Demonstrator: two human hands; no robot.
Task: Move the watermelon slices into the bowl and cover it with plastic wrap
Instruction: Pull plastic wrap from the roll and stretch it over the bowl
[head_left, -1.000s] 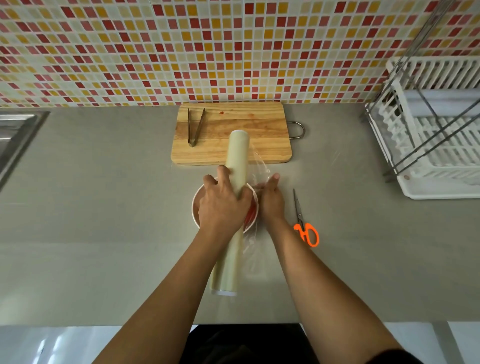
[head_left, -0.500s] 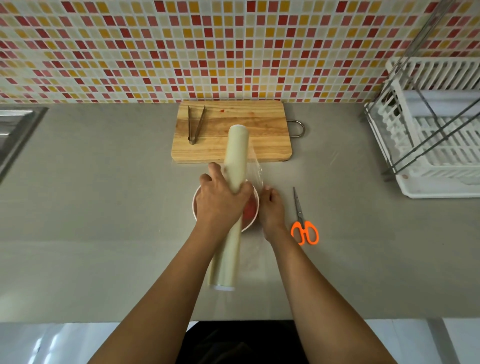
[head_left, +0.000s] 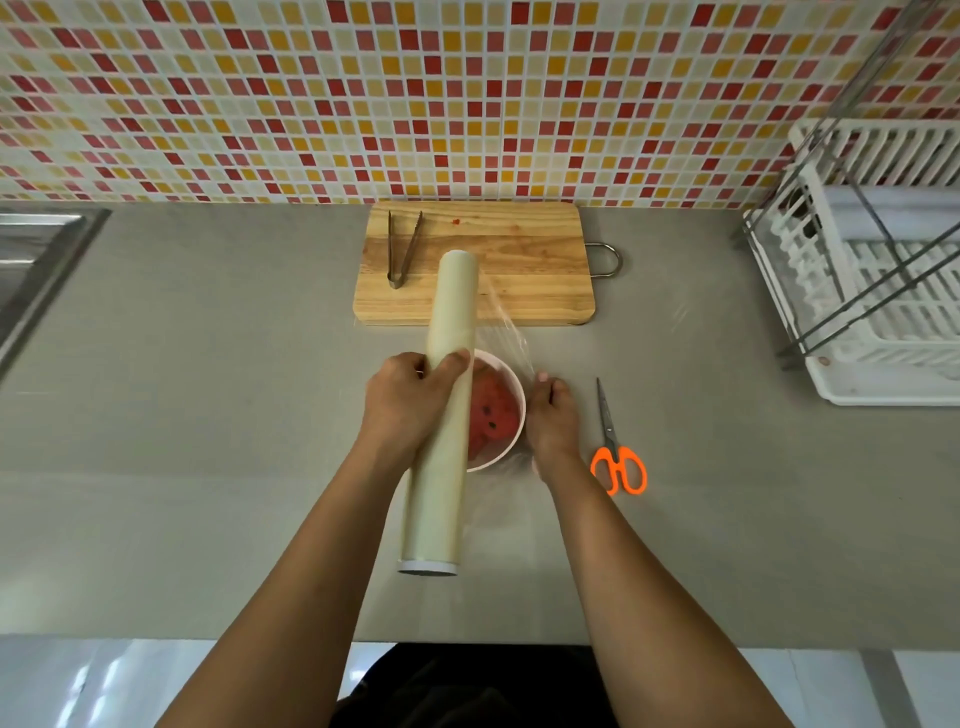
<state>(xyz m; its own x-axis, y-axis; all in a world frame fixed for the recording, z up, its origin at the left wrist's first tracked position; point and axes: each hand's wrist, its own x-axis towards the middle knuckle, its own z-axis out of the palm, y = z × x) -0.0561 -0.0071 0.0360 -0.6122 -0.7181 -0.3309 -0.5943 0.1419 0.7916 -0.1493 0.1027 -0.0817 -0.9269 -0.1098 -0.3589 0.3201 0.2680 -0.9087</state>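
Note:
A white bowl (head_left: 511, 382) sits on the grey counter in front of the cutting board, with red watermelon slices (head_left: 493, 413) inside. My left hand (head_left: 408, 402) grips a long pale roll of plastic wrap (head_left: 441, 415) held lengthwise over the bowl's left side. A clear sheet of wrap (head_left: 506, 335) stretches from the roll across the bowl to the right. My right hand (head_left: 553, 423) presses the sheet's free edge down against the counter beside the bowl's right rim.
A wooden cutting board (head_left: 519, 270) lies behind the bowl with metal tongs (head_left: 402, 247) on its left part. Orange-handled scissors (head_left: 615, 452) lie right of my right hand. A white dish rack (head_left: 883, 270) stands far right, a sink edge (head_left: 31, 260) far left.
My left hand has drawn the roll leftward off the bowl, uncovering the watermelon under the stretched sheet. My right hand has settled lower beside the bowl's right rim.

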